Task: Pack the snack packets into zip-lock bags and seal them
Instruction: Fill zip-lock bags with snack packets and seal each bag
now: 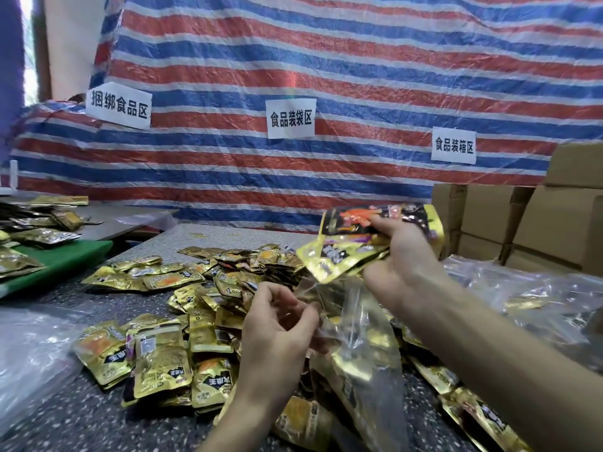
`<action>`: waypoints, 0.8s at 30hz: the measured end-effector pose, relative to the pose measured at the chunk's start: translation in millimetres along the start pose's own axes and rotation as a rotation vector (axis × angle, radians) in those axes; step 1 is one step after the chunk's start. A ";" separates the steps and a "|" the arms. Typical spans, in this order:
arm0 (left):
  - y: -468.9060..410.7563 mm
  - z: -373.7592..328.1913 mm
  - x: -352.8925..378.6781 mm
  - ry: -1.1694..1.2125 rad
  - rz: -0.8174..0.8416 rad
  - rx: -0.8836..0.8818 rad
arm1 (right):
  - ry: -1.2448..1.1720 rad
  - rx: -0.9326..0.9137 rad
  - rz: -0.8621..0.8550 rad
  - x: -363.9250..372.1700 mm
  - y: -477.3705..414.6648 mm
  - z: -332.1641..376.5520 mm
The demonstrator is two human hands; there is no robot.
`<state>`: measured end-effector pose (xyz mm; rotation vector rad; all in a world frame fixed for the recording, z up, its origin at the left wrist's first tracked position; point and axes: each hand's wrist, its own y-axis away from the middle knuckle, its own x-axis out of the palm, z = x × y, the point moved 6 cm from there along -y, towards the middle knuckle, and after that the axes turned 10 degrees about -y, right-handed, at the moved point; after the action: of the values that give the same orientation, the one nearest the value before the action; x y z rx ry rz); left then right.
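Head view: your right hand grips a fanned stack of gold foil snack packets at 3 o'clock, just above the clear plastic zip-lock bag. Your left hand pinches the bag's mouth edge at 6 o'clock.

Risk: the mouth is held on one side only and may sag shut. The fanned corners would then catch the rim, and packets would drop onto the loose gold packet pile.

The stack's long axis runs 8 to 2 o'clock, lower end toward the mouth. The bag's runs 11 to 5 o'clock.

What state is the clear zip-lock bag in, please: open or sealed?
Open, it seems: the left hand pinches one lip of the zip-lock bag, the right hand holds packets above its mouth.
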<state>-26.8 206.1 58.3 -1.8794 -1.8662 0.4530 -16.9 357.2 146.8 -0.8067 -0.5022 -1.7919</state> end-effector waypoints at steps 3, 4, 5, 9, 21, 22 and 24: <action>-0.8 2.4 -4.8 0.028 -0.044 -0.035 | 0.163 -0.033 0.000 -12.7 2.4 -9.6; -1.4 1.9 -6.3 0.017 -0.053 -0.041 | 0.235 -0.062 -0.023 -18.0 3.0 -7.2; -1.6 1.3 -7.4 0.021 -0.059 -0.050 | 0.299 -0.099 -0.043 -22.5 3.2 -3.0; -1.4 -2.7 -7.0 0.073 -0.073 -0.058 | 0.478 -0.031 -0.016 -33.4 13.5 0.7; -5.2 -9.7 -12.9 -0.030 -0.134 -0.025 | 0.630 0.285 0.330 -34.1 34.8 19.0; -4.9 -10.2 -13.0 -0.050 -0.133 -0.027 | 0.642 0.290 0.355 -33.3 35.6 21.8; -3.5 -12.4 -11.8 -0.068 -0.124 -0.028 | 0.668 0.301 0.406 -31.2 37.6 23.5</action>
<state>-23.6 193.3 69.6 -1.7739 -2.0294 0.4564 31.6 380.0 138.5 -0.0642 -0.1396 -1.4434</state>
